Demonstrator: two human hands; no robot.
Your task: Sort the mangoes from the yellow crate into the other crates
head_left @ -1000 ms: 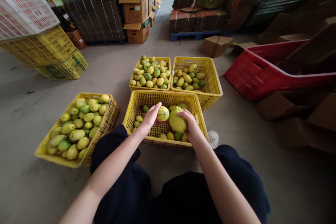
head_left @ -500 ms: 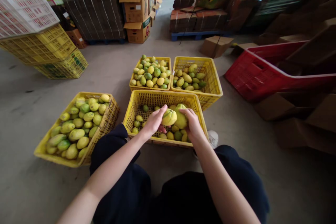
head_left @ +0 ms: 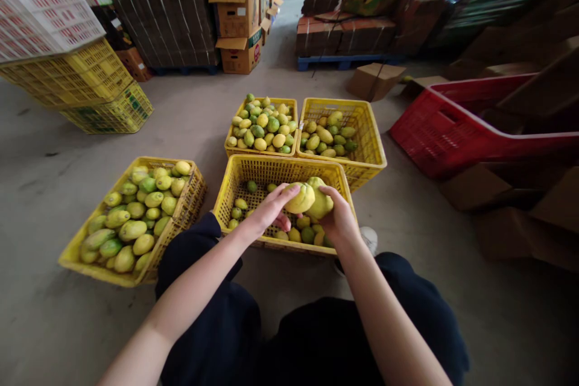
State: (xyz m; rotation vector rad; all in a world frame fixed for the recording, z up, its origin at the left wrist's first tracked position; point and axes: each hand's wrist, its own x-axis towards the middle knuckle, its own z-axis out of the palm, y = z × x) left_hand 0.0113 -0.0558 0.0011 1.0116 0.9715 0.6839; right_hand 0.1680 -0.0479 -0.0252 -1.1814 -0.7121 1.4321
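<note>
Head view, left hand (head_left: 272, 208): first fruit (head_left: 301, 198) gripped over nearest crate (head_left: 239, 174).
Right hand (head_left: 340, 217): second fruit (head_left: 321, 204) gripped there.
Both fruits: best pressed lightly.

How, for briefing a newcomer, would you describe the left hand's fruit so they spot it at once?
From the big red crate on the right, look left to the yellow crate in the middle foreground. There, the left hand holds the fruit. It looks yellower than its neighbour in the right hand and partly hides it.
</note>
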